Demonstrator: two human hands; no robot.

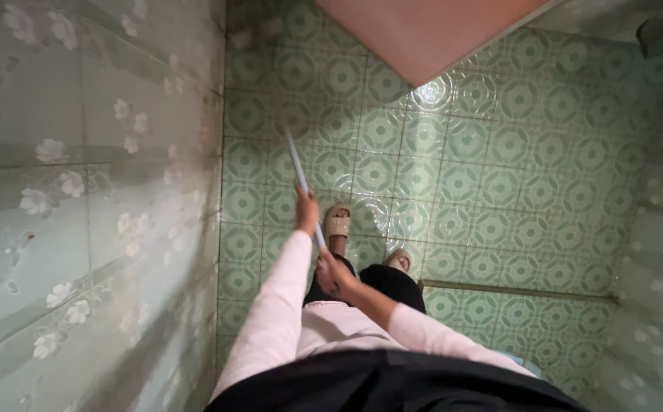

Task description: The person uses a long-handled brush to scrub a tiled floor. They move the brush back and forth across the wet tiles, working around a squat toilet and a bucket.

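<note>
The green patterned tile floor (499, 168) fills most of what I see, glossy with a bright glare spot near the top. To my left runs a pale tiled wall (79, 191) with white flower prints, and a pinkish door panel (430, 30) juts in at the top.

My feet stand on the tiles in beige slippers (337, 221), one ahead of the other.

I hold a thin, pale long handle (301, 172) that slants away from me, up and to the left, close to the wall. Its far end fades out against the tiles, so I cannot tell what head it carries, if any.

My left hand (307, 212) is closed around the handle further out; my right hand (333, 276) wraps the near end, close to my waist. Both grips are pinching the handle, fingers curled shut.

To work this well, I judge it best to keep the two hands well apart along the handle for leverage, steer with the forward hand, push from the rear one, and keep my slippers planted flat, since the shiny floor may be slippery.
</note>
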